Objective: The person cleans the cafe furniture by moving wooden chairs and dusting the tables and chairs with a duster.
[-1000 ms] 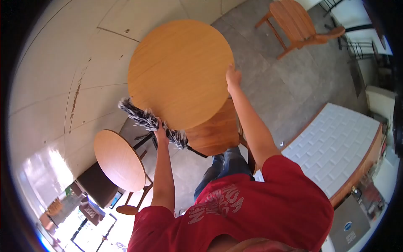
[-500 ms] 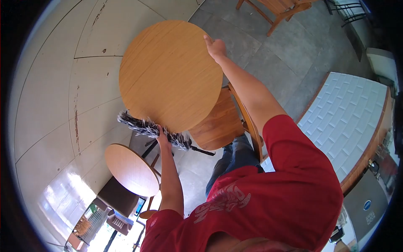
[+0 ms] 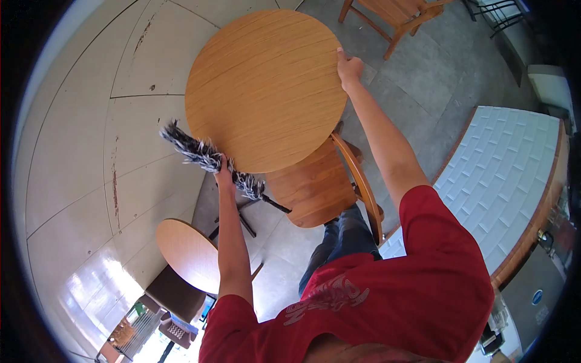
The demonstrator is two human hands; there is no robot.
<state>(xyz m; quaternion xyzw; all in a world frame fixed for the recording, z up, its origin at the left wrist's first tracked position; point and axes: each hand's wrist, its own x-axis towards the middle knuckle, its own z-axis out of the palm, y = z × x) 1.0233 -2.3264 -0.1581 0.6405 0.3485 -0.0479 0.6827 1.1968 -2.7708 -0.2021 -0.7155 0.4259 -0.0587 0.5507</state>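
Observation:
A round wooden table fills the upper middle of the head view. My right hand grips its right rim, thumb on top and the other fingers partly hidden. At the near-left rim, my left hand is closed around a grey-and-white fluffy duster, against the table edge. The duster slants along the rim, its thin black handle pointing toward a wooden chair. The chair's seat lies partly beneath the tabletop, right in front of my legs.
A scuffed beige wall runs along the left. Another round table stands at lower left. On the right is a white-tiled counter front with a laptop beyond it. A second wooden chair stands on the grey tiled floor.
The tabletop has shifted up and to the right in view, with both hands still at its rim. The duster has moved along with my left hand. More of the chair shows.

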